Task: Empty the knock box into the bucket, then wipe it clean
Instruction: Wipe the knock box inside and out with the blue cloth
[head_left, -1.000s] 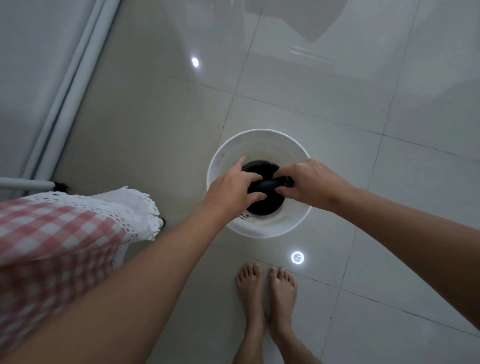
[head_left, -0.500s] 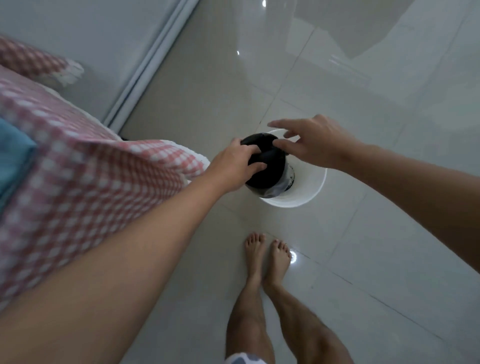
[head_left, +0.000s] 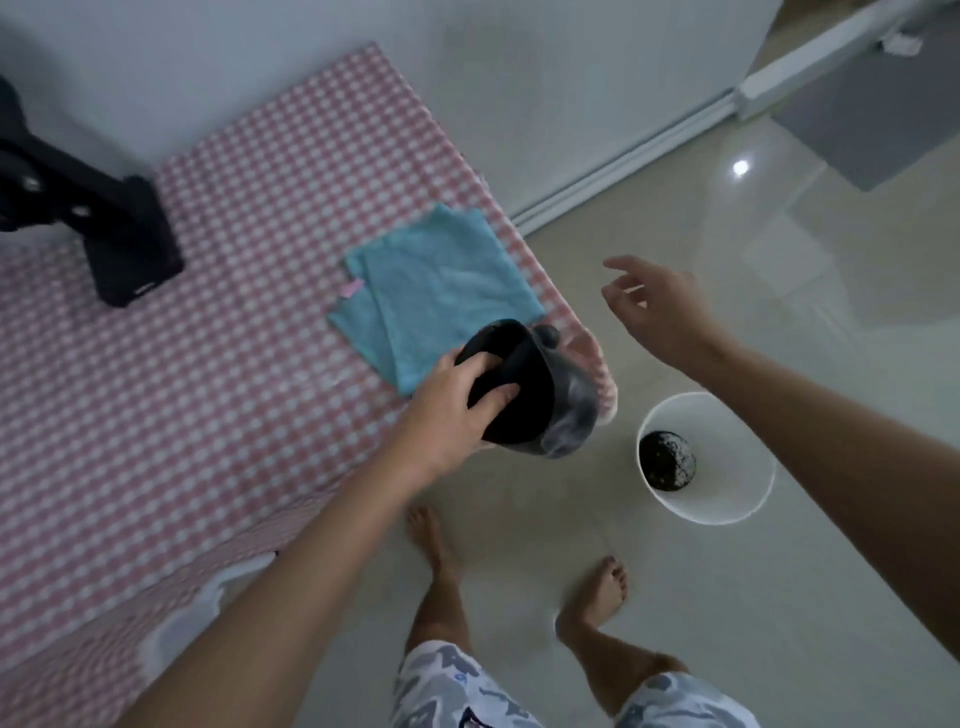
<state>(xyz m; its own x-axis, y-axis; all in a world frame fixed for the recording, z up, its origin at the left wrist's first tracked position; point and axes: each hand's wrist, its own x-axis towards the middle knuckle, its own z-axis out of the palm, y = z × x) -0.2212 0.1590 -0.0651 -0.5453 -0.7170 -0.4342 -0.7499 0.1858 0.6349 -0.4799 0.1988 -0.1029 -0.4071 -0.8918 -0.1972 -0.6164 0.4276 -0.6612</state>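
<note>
My left hand (head_left: 453, 410) grips the rim of the black and steel knock box (head_left: 535, 395), which is tilted and blurred at the corner of the checked table (head_left: 171, 426). A folded teal cloth (head_left: 441, 291) lies on the table just behind the box. My right hand (head_left: 660, 306) hovers open over the floor, holding nothing. The white bucket (head_left: 727, 499) stands on the tiles to the right, with a dark heap of coffee grounds (head_left: 667, 460) inside.
A black stand (head_left: 124, 244) sits on the table at the back left. My bare feet (head_left: 597, 587) are on the tiled floor beside the bucket. A wall with a white skirting rail (head_left: 623, 171) runs behind the table.
My left hand lifted the knock box out of the bucket and carried it left to the table corner. My right hand let go of it. The view swung toward the table.
</note>
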